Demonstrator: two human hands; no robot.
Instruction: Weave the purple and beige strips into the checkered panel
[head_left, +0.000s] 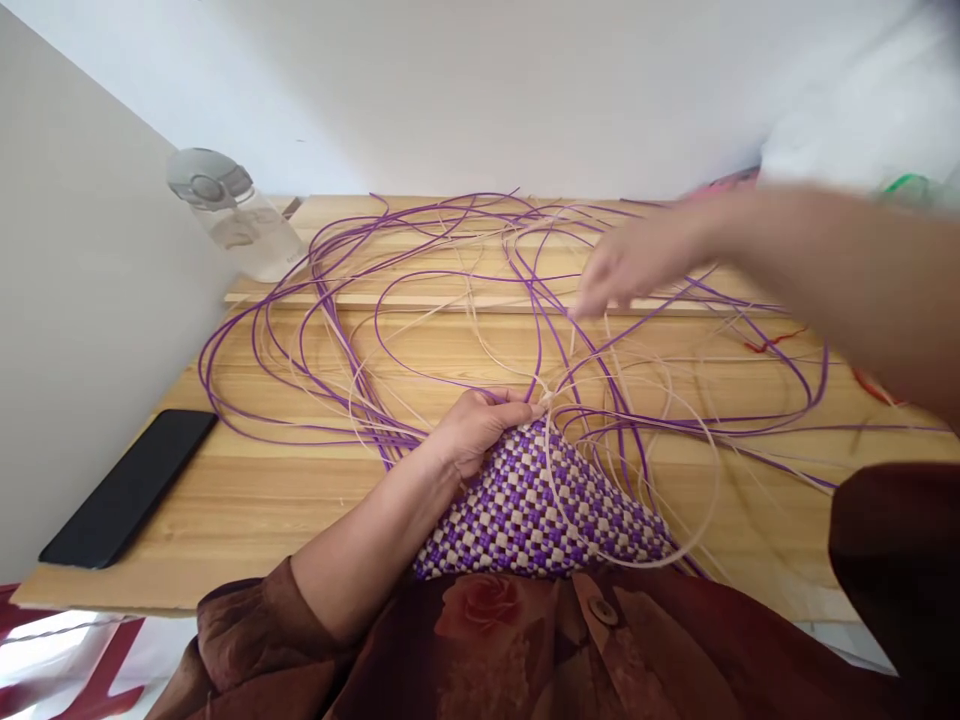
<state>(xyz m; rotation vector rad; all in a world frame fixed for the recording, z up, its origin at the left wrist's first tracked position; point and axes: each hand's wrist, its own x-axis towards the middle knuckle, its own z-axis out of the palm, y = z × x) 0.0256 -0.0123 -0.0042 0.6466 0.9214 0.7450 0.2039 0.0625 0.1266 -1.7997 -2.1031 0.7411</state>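
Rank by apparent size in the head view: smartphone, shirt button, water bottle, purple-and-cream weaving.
1. Purple-and-cream weaving, the visible part
2. Smartphone and water bottle: too alike to rank
3. Shirt button, clearly smallest

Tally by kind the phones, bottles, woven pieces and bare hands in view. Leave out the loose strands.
Black rectangular phone: 1
Clear bottle with grey lid: 1
Purple-and-cream checkered woven piece: 1
Bare hands, left hand and right hand: 2
Total: 5
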